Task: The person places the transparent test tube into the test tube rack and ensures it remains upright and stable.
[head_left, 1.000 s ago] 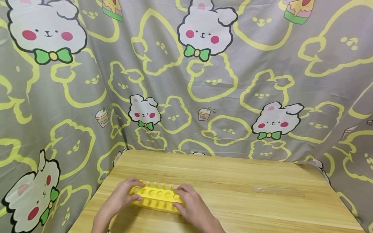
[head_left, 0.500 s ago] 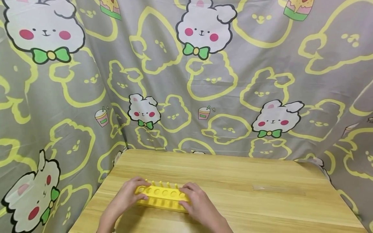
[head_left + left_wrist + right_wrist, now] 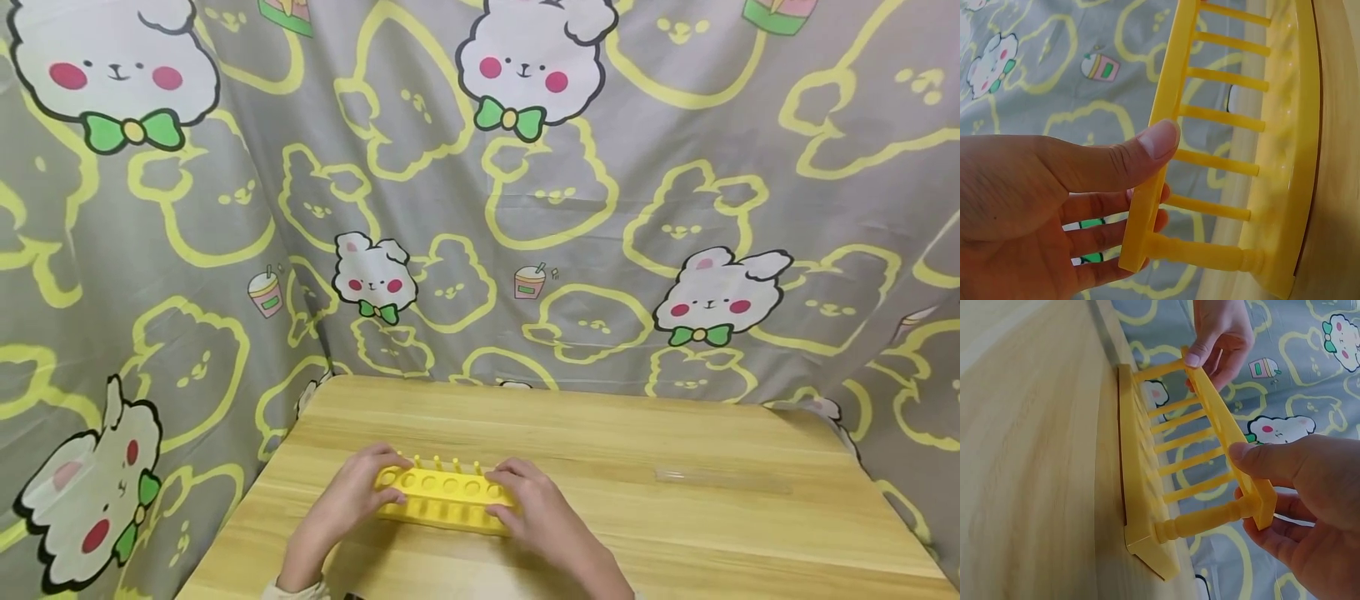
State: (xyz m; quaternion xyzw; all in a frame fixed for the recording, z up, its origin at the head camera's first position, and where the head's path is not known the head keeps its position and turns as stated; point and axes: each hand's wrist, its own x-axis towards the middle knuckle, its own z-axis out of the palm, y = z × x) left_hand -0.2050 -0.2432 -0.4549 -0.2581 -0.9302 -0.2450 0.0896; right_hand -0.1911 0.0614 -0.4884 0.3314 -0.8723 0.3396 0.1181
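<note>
A yellow plastic test tube rack [image 3: 439, 484] with a row of round holes and a row of pegs stands upright in front of me. My left hand [image 3: 352, 493] grips the left end of its top plate, thumb on the near side and fingers behind. At the other end, my right hand [image 3: 538, 510] pinches the same plate. In the right wrist view the rack's turned end post [image 3: 1207, 520] and both hands show. The base [image 3: 1300, 144] lies at the wooden tabletop, touching it or just above; I cannot tell which.
On the wooden table [image 3: 600, 533], a clear transparent tube [image 3: 720, 481] lies to the right. A grey cartoon-print curtain [image 3: 570, 333] encloses the back and sides. A small dark object [image 3: 354, 596] peeks in at the bottom edge.
Both hands have shifted the rack to the right across the table, closer to the clear tube. Their hold on its ends looks the same. The head view has tilted slightly.
</note>
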